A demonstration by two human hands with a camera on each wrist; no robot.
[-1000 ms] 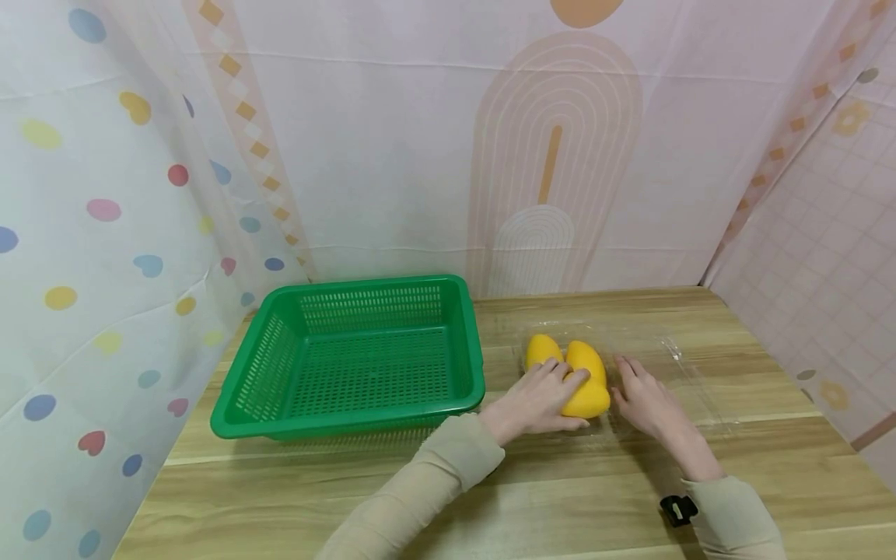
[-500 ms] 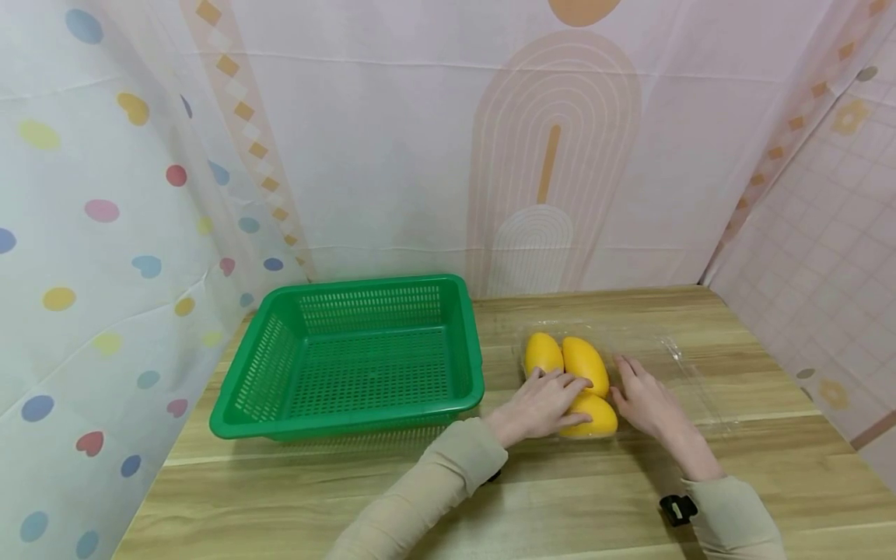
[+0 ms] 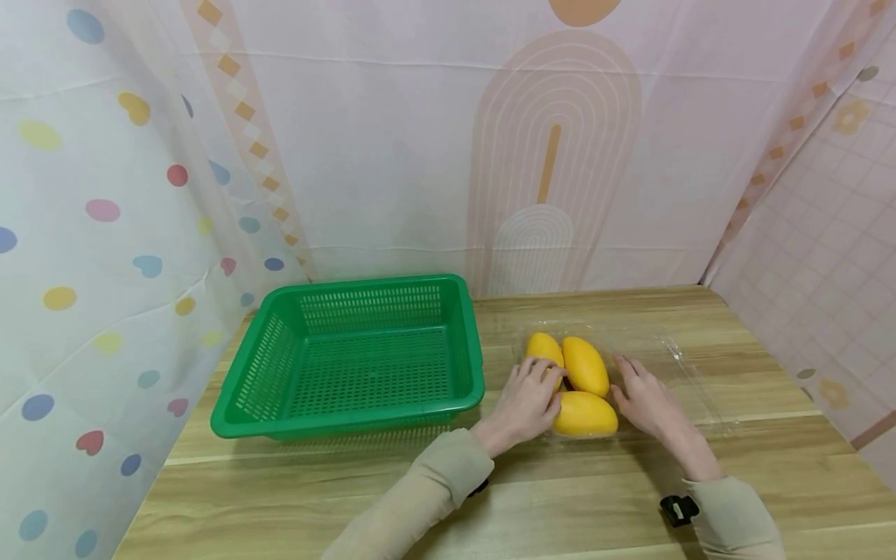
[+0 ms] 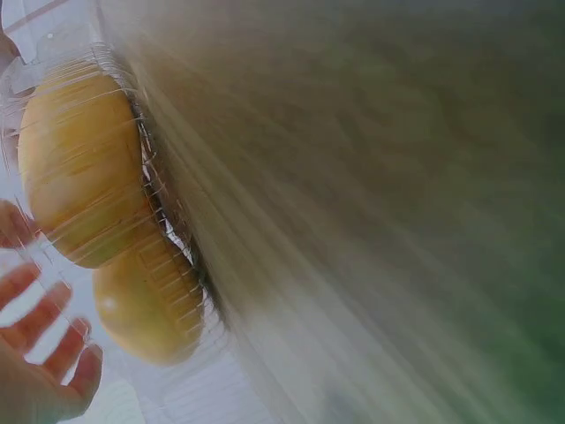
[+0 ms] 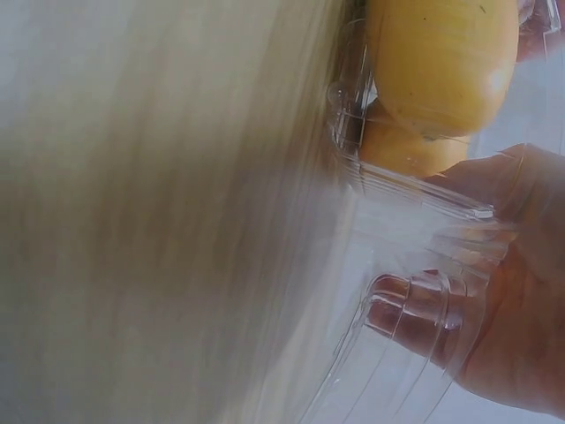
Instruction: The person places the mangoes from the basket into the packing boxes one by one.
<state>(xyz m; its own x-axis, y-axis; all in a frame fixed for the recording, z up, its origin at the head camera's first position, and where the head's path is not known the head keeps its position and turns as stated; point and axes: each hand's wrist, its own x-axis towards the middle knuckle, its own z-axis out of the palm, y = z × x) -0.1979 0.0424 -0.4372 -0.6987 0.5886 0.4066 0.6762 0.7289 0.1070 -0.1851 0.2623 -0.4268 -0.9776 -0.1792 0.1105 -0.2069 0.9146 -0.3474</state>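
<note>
Three yellow mangoes lie close together in one half of a clear plastic box: a front mango (image 3: 585,414), a back mango (image 3: 585,365) and a left mango (image 3: 543,346). My left hand (image 3: 525,400) is over the left mango, its fingers bent loosely and its thumb beside the front mango's end. In the left wrist view, those fingers are spread apart near mangoes seen through the box wall. My right hand (image 3: 647,400) rests at the middle of the clear plastic box (image 5: 415,199), where the right wrist view shows its fingertips through the plastic.
A green plastic basket (image 3: 470,342) with slotted sides stands left of the box on the wooden table (image 3: 560,498). The other clear half of the box extends right of my right hand. Patterned curtains (image 3: 392,171) surround the table's back and sides.
The front mango has moved slightly towards me and settled lengthwise along the box's near side. My left hand has let it go and shifted left over the left mango. My right hand stays put.
</note>
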